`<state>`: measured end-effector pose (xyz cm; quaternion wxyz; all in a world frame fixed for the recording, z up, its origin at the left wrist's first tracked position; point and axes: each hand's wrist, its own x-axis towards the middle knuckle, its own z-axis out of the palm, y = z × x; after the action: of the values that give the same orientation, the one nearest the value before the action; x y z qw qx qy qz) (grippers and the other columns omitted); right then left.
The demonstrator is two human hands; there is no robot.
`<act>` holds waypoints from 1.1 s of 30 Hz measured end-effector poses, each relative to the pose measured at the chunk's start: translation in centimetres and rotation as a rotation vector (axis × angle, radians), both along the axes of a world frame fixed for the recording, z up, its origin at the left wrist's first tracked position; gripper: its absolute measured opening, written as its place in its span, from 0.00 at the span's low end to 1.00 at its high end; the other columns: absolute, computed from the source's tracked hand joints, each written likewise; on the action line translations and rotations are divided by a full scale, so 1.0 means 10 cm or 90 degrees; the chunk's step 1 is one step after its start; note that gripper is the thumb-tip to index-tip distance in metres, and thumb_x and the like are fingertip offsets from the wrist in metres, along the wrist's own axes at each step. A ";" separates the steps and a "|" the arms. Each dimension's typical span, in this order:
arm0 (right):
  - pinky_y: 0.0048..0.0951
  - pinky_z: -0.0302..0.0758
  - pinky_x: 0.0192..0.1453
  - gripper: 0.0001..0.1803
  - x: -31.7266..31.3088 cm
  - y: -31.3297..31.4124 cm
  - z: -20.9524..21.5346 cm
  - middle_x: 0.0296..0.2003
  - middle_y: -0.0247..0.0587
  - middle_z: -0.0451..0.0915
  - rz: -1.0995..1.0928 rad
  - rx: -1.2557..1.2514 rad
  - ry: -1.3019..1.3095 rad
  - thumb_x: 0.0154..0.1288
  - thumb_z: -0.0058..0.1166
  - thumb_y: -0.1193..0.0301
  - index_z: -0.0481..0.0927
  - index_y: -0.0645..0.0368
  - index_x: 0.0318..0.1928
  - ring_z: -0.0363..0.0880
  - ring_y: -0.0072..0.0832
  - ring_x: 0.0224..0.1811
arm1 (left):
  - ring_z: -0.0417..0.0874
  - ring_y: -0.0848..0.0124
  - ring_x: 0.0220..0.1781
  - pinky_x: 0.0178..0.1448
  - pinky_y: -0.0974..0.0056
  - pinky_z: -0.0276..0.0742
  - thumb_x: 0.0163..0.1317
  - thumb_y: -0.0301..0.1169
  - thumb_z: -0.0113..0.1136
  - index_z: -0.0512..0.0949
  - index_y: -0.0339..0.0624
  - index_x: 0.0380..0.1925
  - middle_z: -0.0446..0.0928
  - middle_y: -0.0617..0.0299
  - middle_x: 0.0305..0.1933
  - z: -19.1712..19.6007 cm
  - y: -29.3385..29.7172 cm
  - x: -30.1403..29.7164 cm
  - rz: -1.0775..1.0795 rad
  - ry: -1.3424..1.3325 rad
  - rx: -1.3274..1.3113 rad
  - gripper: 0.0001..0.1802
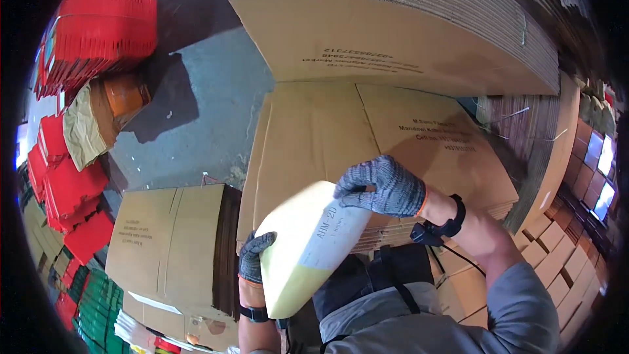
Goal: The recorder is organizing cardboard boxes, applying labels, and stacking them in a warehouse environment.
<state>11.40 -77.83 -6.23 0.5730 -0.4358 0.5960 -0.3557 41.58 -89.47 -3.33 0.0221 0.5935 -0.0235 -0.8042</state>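
Between my two hands is a pale yellow sheet (298, 236), held tilted before my body, with a whiter printed strip along its right side. My left hand (254, 255), in a dark grey knitted glove, grips its left edge, the fingers partly hidden. At the upper right corner my right hand (386, 187), gloved alike with an orange cuff, pinches the sheet. Behind and beneath it lies a stack of flat brown cardboard cartons (314, 131) with dark print on the top one. Whether the sheet is a single layer or several, I cannot tell.
A tall stack of folded cartons (393, 33) rises beyond the one before me. Another carton stack (164, 242) stands at left. Red folded stacks (105, 26), an orange-brown container (124, 95) and green crates (101, 311) line the far left. Grey floor (209, 105) shows between them.
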 end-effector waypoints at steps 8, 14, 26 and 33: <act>0.31 0.78 0.62 0.30 0.09 -0.09 -0.08 0.56 0.40 0.83 -0.093 0.080 -0.268 0.61 0.70 0.71 0.78 0.55 0.64 0.82 0.25 0.55 | 0.89 0.58 0.45 0.52 0.59 0.85 0.55 0.29 0.64 0.79 0.27 0.54 0.86 0.46 0.47 -0.10 -0.01 0.07 -0.041 0.001 -0.006 0.26; 0.34 0.81 0.50 0.24 -0.03 -0.12 -0.19 0.43 0.44 0.87 0.058 0.103 -0.161 0.59 0.71 0.66 0.83 0.57 0.55 0.86 0.30 0.44 | 0.88 0.56 0.48 0.55 0.57 0.84 0.55 0.30 0.65 0.77 0.26 0.56 0.85 0.44 0.49 -0.05 -0.02 -0.01 -0.039 0.034 0.013 0.28; 0.31 0.81 0.50 0.11 0.04 -0.02 -0.14 0.46 0.37 0.87 0.013 -0.147 0.202 0.57 0.71 0.68 0.89 0.53 0.41 0.86 0.29 0.44 | 0.89 0.57 0.48 0.56 0.58 0.84 0.58 0.31 0.64 0.78 0.28 0.57 0.85 0.46 0.51 -0.11 -0.08 -0.19 0.013 0.024 0.050 0.27; 0.45 0.66 0.72 0.13 -0.14 -0.28 0.12 0.48 0.40 0.85 -0.102 -0.257 0.119 0.60 0.67 0.75 0.84 0.56 0.47 0.79 0.42 0.60 | 0.88 0.59 0.45 0.50 0.58 0.86 0.63 0.26 0.60 0.79 0.30 0.53 0.85 0.50 0.47 -0.28 -0.03 -0.12 0.016 -0.100 -0.043 0.19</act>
<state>9.96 -80.66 -5.04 0.3865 -0.5239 0.5958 -0.4703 40.38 -89.77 -6.09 0.0504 0.6540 -0.0444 -0.7535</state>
